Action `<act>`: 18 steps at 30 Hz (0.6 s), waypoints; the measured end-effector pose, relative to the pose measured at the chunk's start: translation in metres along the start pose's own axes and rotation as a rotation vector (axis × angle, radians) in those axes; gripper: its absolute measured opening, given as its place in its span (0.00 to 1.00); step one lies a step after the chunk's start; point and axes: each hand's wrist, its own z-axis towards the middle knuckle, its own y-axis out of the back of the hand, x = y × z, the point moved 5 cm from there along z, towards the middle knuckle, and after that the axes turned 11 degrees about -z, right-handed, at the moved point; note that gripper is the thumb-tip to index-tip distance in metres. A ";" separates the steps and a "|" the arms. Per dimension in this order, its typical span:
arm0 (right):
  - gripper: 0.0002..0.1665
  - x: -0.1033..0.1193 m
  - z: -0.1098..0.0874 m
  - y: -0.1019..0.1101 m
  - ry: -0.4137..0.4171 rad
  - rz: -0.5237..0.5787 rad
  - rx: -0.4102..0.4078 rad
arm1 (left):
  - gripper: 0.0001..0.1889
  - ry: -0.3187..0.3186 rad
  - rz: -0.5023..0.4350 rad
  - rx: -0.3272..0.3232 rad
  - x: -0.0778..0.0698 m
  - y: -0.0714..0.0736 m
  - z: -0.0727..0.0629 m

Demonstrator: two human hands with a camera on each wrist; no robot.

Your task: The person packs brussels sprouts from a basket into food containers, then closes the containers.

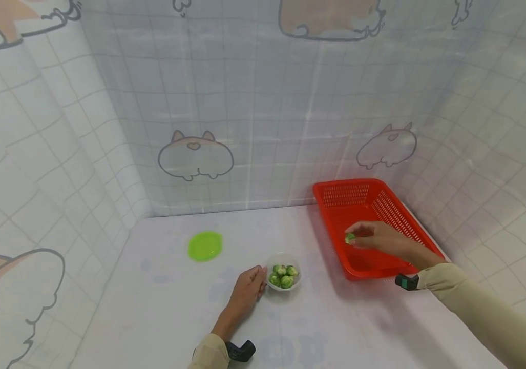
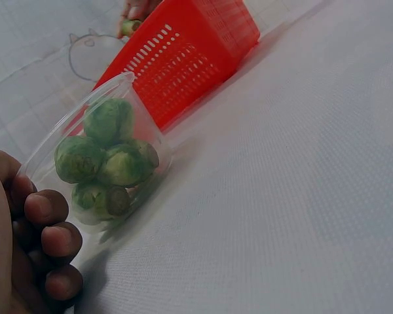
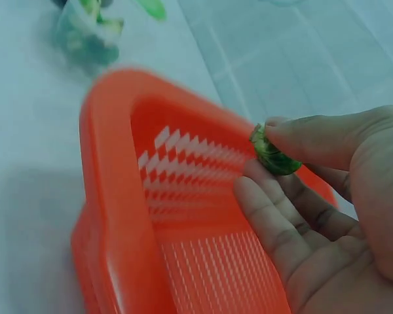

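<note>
A clear plastic tub [image 2: 144, 108] with several green Brussels sprouts [image 1: 283, 277] inside stands on the white tabletop. At its left side, my left hand [image 1: 248, 288] grips the rim with fingers curled, as the left wrist view also shows. My right hand [image 1: 378, 240] is over the red basket [image 1: 336, 236]. Between thumb and fingers it pinches a single Brussels sprout [image 3: 273, 154], held above the basket's floor. In the right wrist view the basket's slotted walls show below and beside the hand.
A bright green round lid [image 1: 205, 246] lies flat on the table [image 1: 161, 307], left of and behind the tub. Patterned sheets [image 1: 263, 128] rise as walls at the back and both sides. The basket stands at the right, near the back wall.
</note>
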 end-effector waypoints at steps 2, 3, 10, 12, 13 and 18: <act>0.23 0.007 0.002 -0.003 -0.002 0.009 -0.001 | 0.20 -0.004 0.004 0.000 -0.001 0.000 0.000; 0.23 0.009 0.004 -0.005 -0.004 0.012 -0.003 | 0.20 -0.004 0.004 0.000 -0.001 0.000 -0.001; 0.21 0.031 0.011 -0.016 -0.012 0.041 -0.016 | 0.20 0.000 0.006 0.011 -0.003 0.001 -0.002; 0.19 0.038 0.013 -0.019 -0.006 0.036 -0.024 | 0.20 -0.001 0.005 0.012 -0.003 0.001 -0.002; 0.18 0.041 0.014 -0.021 0.004 0.031 -0.026 | 0.20 -0.002 0.005 0.011 -0.003 0.001 -0.002; 0.17 0.057 0.025 -0.039 0.072 0.061 -0.003 | 0.20 -0.009 0.013 0.010 -0.003 0.000 -0.002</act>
